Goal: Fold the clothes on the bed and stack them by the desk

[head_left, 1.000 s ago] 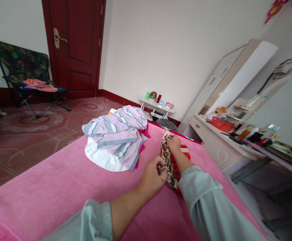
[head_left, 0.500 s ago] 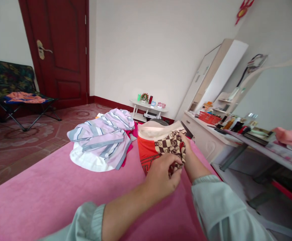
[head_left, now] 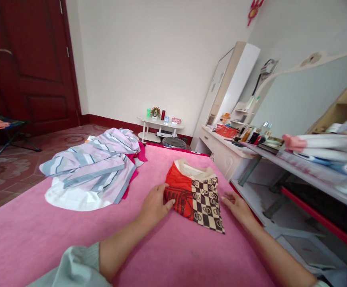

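A folded shirt (head_left: 195,195), red on one side and brown-and-cream checked on the other with a cream neckline, lies flat on the pink bed cover (head_left: 167,255). At its left edge is my left hand (head_left: 155,205), thumb and fingers apart, touching the red part. My right hand (head_left: 237,207) is open just off the checked edge, holding nothing. Further left sits a loose heap of clothing, with a lilac, grey and white striped garment (head_left: 101,159) on top of a white cloth (head_left: 74,199).
To the right stand a white dressing table (head_left: 218,149) with a red basket (head_left: 226,130) and bottles, and a grey-legged table (head_left: 304,169) holding folded cloths. A low white stand (head_left: 161,123) is by the far wall. A folding chair (head_left: 8,123) stands at left.
The shirt was bunched in both hands; now it lies folded flat on the bed. My hands have moved apart to its two sides. The view has turned right.
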`<state>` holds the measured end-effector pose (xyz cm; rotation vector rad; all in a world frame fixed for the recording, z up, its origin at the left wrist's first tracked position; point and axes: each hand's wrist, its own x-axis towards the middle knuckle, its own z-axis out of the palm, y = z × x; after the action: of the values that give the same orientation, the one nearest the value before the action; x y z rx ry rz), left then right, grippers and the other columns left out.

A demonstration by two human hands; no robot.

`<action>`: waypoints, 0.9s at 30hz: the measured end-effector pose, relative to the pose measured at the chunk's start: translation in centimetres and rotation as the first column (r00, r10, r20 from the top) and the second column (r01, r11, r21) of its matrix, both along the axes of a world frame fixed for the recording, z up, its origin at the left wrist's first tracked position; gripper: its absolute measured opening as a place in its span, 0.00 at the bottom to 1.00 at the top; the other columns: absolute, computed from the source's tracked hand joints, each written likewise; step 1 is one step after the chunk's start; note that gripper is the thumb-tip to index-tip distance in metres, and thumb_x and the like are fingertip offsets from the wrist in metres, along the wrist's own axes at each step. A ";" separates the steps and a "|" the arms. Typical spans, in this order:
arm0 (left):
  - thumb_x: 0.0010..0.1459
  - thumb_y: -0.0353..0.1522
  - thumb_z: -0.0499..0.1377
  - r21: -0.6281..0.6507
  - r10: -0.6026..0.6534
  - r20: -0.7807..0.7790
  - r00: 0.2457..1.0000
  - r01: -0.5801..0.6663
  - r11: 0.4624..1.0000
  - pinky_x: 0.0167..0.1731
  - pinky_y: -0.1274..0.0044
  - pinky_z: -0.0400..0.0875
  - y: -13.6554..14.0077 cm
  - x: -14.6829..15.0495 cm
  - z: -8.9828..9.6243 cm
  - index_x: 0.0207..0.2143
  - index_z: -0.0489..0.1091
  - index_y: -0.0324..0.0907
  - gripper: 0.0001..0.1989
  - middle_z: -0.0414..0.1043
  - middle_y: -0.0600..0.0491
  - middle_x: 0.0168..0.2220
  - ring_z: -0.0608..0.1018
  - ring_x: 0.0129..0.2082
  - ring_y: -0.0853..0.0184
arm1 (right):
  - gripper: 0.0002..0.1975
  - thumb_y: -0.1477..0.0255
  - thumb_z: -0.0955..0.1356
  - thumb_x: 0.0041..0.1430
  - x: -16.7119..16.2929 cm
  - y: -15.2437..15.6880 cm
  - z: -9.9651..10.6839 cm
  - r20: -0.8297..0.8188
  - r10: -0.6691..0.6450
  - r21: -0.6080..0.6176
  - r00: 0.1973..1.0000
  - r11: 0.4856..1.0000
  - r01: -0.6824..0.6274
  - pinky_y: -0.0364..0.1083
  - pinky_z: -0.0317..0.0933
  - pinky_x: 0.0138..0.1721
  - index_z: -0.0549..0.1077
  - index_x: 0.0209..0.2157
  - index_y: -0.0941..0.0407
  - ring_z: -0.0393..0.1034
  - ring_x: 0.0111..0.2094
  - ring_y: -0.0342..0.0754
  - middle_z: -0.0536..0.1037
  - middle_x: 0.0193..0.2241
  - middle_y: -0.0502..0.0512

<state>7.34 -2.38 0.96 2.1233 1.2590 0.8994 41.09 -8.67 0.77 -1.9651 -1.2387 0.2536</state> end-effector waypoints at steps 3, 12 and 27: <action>0.51 0.38 0.61 -0.076 -0.007 0.055 0.998 0.011 0.997 0.43 0.73 0.66 0.4 0.3 -0.6 0.48 0.64 0.43 0.22 0.72 0.49 0.43 0.74 0.42 0.62 | 0.22 0.58 0.66 0.51 -3.1 -2.8 0.5 0.100 0.165 -0.055 0.981 0.986 -0.161 0.51 0.64 0.46 0.70 0.44 0.57 0.70 0.43 0.53 0.74 0.44 0.61; 0.46 0.29 0.66 -0.349 0.103 0.189 0.977 -0.031 0.937 0.35 0.77 0.69 2.0 1.4 0.1 0.49 0.61 0.40 0.27 0.75 0.50 0.38 0.77 0.38 0.64 | 0.17 0.70 0.68 0.47 -9.1 -5.7 1.0 0.270 0.390 -0.148 0.880 0.920 -0.362 0.51 0.58 0.50 0.72 0.42 0.53 0.64 0.49 0.54 0.70 0.46 0.58; 0.54 0.32 0.61 -0.546 0.062 0.191 0.980 0.053 0.836 0.22 0.80 0.68 3.9 -1.2 0.9 0.55 0.58 0.36 0.28 0.71 0.57 0.21 0.76 0.23 0.67 | 0.21 0.60 0.69 0.47 -3.4 -4.4 1.2 -0.056 0.187 -0.076 0.981 0.979 -0.191 0.49 0.65 0.45 0.72 0.41 0.57 0.72 0.42 0.53 0.77 0.42 0.61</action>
<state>6.13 1.49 1.86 1.5329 1.2327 0.6312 37.66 -13.05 1.96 -1.8986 -1.4046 0.4508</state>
